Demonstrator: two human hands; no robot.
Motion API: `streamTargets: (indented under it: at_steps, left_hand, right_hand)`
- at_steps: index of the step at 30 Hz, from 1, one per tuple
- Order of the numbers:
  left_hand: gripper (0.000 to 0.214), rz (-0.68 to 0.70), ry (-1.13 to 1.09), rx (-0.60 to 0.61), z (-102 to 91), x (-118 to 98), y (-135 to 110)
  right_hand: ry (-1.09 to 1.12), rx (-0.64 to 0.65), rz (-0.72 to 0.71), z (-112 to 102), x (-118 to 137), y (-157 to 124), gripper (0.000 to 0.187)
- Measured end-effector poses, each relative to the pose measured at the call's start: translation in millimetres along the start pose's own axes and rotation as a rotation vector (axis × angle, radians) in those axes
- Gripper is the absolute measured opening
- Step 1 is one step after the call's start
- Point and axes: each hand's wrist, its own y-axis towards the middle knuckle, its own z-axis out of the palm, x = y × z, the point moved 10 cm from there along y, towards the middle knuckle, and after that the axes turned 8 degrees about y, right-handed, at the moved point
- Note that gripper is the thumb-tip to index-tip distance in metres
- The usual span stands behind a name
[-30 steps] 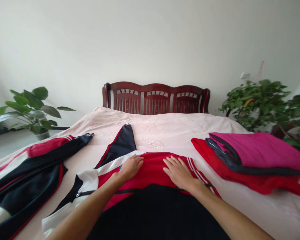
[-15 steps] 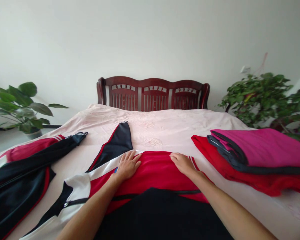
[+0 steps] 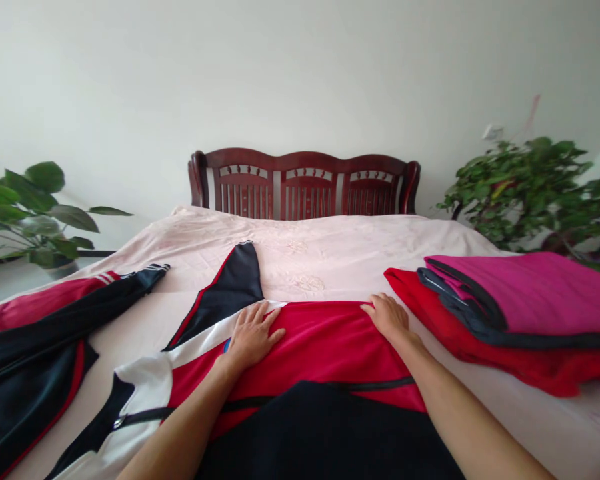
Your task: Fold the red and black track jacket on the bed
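Observation:
A red, white and navy zip-up track jacket lies spread on the bed, its collar end to the left. One navy sleeve with a red stripe points away from me. My left hand rests flat on the jacket's red and white chest, fingers apart, partly covering a small blue patch. At the far right corner of the red fabric, my right hand lies on the edge with its fingers loosely spread. The jacket's near part is hidden by a dark area, seemingly my clothing, and by my forearms.
A folded stack of magenta, dark and red garments lies to the right. On the left is another navy and red garment. The pale pink bedsheet reaches a dark wooden headboard. Plants stand beyond the bed.
My right hand has slid right along the jacket's far edge to its corner. My left hand stays on the chest, nearly in place. The view has shifted slightly.

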Motion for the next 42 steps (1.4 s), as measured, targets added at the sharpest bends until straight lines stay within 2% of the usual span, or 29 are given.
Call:
streamTargets:
  at_steps: [3, 6, 8, 11, 13, 16, 19, 23, 26, 28, 31, 33, 35, 37, 39, 42]
  left_hand:
    - [0.053, -0.005, -0.013, -0.039, -6.6, 1, 0]
    - [0.043, 0.001, -0.045, -0.075, -16.8, 4, 5]
    - [0.039, 0.013, -0.049, -0.071, -21.8, 8, 14]
    - [0.048, 0.071, -0.041, -0.026, -25.2, 11, 35]
    - [0.057, 0.117, -0.033, 0.021, -25.1, 13, 51]
    - [0.056, 0.151, -0.012, 0.096, -24.7, 17, 68]
    - [0.037, 0.153, 0.025, 0.116, -30.4, 18, 71]
    - [0.016, 0.171, 0.083, 0.027, -47.9, 9, 47]
    - [0.021, 0.208, 0.118, -0.023, -54.3, -1, 14]
    - [0.024, 0.264, 0.145, -0.040, -54.3, -9, -9]
    - [0.024, 0.357, 0.130, -0.048, -53.9, -19, -36]
    - [0.023, 0.364, 0.030, -0.018, -55.1, -20, -43]
    - [0.022, 0.359, -0.117, 0.067, -53.9, -18, -43]
    - [0.021, 0.311, -0.260, 0.164, -51.6, -11, -35]
    - [0.022, 0.190, -0.324, 0.181, -53.0, 9, -21]
    - [0.033, -0.087, -0.262, 0.027, -66.6, 64, -1]
  right_hand:
    - [0.024, 0.025, -0.031, 8, 0, -1, 0.025]
    - [0.055, 0.067, -0.036, 6, -4, 3, 0.031]
    - [0.078, 0.148, -0.036, 7, -4, 8, 0.038]
    - [0.102, 0.304, -0.045, 9, 3, 15, 0.049]
    - [0.106, 0.356, -0.066, 7, 13, 18, 0.047]
    - [0.100, 0.314, -0.132, -7, 33, 17, 0.030]
    - [0.082, 0.188, -0.215, -29, 50, 3, 0.020]
    - [0.023, -0.074, -0.432, -61, 68, -37, 0.018]
    - [-0.007, -0.148, -0.587, -65, 72, -73, 0.022]
    - [-0.017, -0.109, -0.640, -60, 71, -90, 0.023]
    - [0.017, 0.015, -0.603, -55, 66, -98, 0.025]
    - [0.070, 0.104, -0.530, -57, 66, -95, 0.029]
    - [0.150, 0.167, -0.475, -59, 73, -91, 0.033]
    - [0.258, 0.194, -0.470, -60, 89, -90, 0.035]
    - [0.340, 0.231, -0.503, -52, 106, -95, 0.035]
    - [0.374, 0.323, -0.532, -26, 120, -105, 0.035]
